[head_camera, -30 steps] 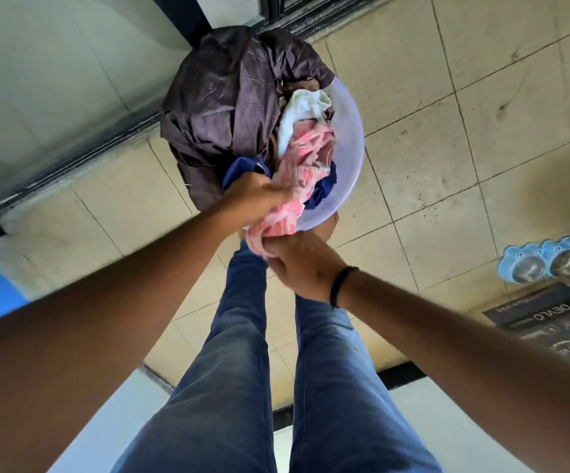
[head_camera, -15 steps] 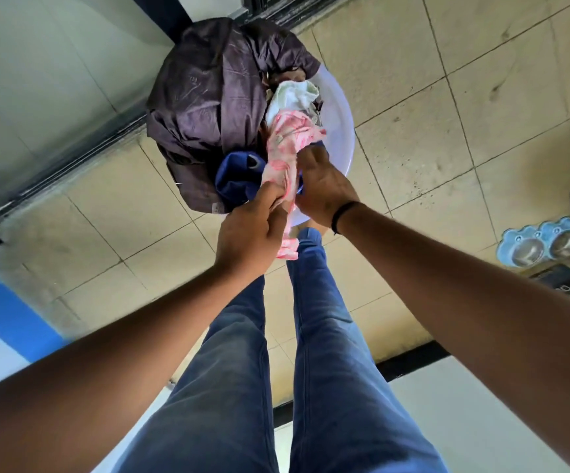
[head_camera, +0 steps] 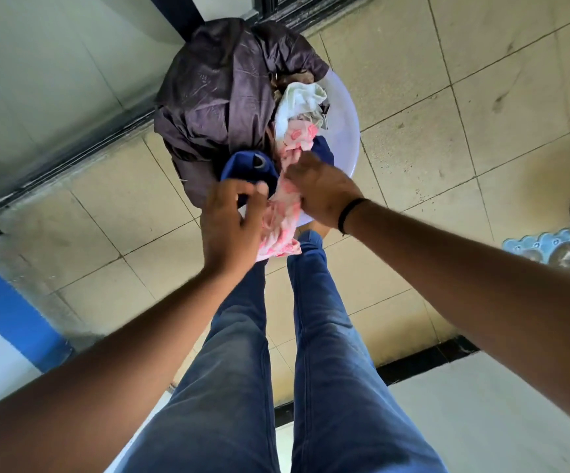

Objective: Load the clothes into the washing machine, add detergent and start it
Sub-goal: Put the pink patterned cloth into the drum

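The right hand (head_camera: 324, 192), a black band at its wrist, sits just above the frame's centre and grasps the pink-and-white patterned cloth (head_camera: 282, 220), fingers curled into the fabric near its upper part. The left hand (head_camera: 230, 227), just left of it, has fingers bent around the cloth's left edge, though whether it truly grips the cloth I cannot tell. The cloth trails from the pile down past the rim of the pale lilac basin (head_camera: 346, 131) on the tiled floor (head_camera: 447, 97). In the basin lie a blue garment (head_camera: 246, 165), a white cloth (head_camera: 299, 100) and a large dark purple garment (head_camera: 218, 93) draped over the upper left side. Blue pet bowls (head_camera: 546, 245) sit at the right edge.
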Tool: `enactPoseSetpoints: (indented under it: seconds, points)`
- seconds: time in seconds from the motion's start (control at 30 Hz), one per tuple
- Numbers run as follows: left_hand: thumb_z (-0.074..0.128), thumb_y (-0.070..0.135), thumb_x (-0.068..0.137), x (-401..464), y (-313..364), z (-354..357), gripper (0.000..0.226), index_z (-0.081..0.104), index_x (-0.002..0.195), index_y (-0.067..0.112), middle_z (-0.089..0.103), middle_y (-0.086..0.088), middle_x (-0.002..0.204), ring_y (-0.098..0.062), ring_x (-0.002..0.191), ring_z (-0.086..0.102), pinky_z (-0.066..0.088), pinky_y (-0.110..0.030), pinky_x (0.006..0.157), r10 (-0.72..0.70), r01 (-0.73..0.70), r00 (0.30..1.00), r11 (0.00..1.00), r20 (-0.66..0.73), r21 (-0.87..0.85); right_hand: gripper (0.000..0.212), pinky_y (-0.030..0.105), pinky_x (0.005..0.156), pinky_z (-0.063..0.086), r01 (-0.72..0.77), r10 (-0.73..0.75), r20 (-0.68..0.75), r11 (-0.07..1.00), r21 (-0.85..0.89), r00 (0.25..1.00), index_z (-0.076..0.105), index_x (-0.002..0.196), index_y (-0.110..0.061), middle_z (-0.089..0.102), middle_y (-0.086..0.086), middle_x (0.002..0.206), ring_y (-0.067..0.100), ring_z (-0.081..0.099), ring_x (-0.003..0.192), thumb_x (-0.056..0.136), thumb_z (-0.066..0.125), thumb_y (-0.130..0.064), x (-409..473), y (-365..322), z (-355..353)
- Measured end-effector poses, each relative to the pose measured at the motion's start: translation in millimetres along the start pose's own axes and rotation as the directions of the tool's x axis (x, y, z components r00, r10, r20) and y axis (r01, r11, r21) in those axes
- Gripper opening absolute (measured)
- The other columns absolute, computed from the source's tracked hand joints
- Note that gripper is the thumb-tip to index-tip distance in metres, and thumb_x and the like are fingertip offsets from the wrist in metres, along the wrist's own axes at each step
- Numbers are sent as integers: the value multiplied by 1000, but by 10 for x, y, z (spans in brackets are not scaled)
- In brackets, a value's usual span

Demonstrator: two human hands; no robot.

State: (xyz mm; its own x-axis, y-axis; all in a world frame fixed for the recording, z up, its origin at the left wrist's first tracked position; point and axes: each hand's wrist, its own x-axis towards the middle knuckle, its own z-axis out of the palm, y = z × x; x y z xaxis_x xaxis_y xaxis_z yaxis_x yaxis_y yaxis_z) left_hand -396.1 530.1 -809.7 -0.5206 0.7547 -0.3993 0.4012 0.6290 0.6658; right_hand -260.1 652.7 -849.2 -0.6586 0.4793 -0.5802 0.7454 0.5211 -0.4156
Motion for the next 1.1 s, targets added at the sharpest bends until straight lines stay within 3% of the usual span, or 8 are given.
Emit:
enactPoseSetpoints:
  seconds: [0.13, 0.23, 0.3, 0.43, 0.6, 0.73, 0.87, 1.1]
  points:
    - [64, 45, 88, 528, 190, 41, 35, 63, 72, 14, 60, 2, 66, -12, 61, 57, 46, -31, 64, -330, 390, 907, 893, 261, -226, 36, 44, 63, 57, 340, -303, -294, 937, 80, 906, 70, 98, -6, 59, 22, 106, 42, 58, 87, 81, 39, -14, -297, -518, 106]
    - [75, 30, 85, 674, 254, 42, 21, 64, 75, 15, 51, -4, 61, -13, 47, 46, 38, -22, 49, -418, 567, 697, 819, 582, -92, 29, 46, 59, 56, 359, -311, -331, 929, 92, 891, 68, 88, -2, 59, 19, 106, 37, 54, 95, 78, 42, -6, -399, -622, 271]
    - [77, 20, 83, 741, 165, 77, 14, 68, 89, 11, 54, -9, 68, -13, 45, 49, 45, -22, 54, -439, 555, 663, 832, 606, -6, 13, 44, 61, 55, 358, -307, -324, 927, 110, 895, 66, 78, -2, 59, 17, 105, 34, 53, 93, 73, 57, 5, -446, -601, 319]
    - [70, 22, 77, 765, 0, 211, 27, 71, 97, 4, 64, -10, 79, -23, 72, 60, 48, -35, 67, -430, 454, 793, 889, 432, 52, 16, 39, 72, 55, 372, -287, -328, 898, 237, 900, 72, 81, -6, 64, 11, 109, 29, 61, 91, 76, 56, -7, -579, -595, 292]
    - [51, 31, 85, 217, 140, 136, 19, 59, 97, 19, 72, -3, 88, -31, 85, 66, 53, -44, 73, -125, 123, 962, 992, 243, 24, 25, 46, 60, 52, 43, 252, -436, 826, 562, 864, 62, 84, -16, 60, 5, 88, 28, 59, 71, 76, 39, -13, -468, -412, 74]
    - [51, 32, 90, -385, 325, 72, 18, 49, 108, 32, 69, 2, 79, -31, 73, 63, 42, -32, 59, 83, -105, 956, 992, 281, 65, 60, 43, 85, 54, 19, 3, -111, 981, 192, 994, 47, 142, -33, 45, 12, 131, 35, 56, 107, 86, 60, -18, -250, -102, -28]
    - [59, 25, 94, -669, 405, 16, 14, 61, 108, 28, 52, 26, 62, 7, 57, 49, 33, -15, 56, 156, -153, 944, 988, 290, -35, 43, 50, 91, 49, 133, -130, 68, 991, -34, 989, 62, 128, -31, 49, 10, 126, 34, 48, 115, 91, 52, -14, -49, 161, 22]
    - [57, 29, 90, -677, 503, -117, 12, 64, 94, 21, 55, 8, 62, -7, 52, 46, 39, -28, 50, 233, -222, 965, 970, 118, -95, 41, 45, 93, 47, -119, 122, 58, 991, -59, 991, 58, 130, -26, 53, 10, 125, 34, 52, 116, 93, 51, -11, 156, 407, 80]
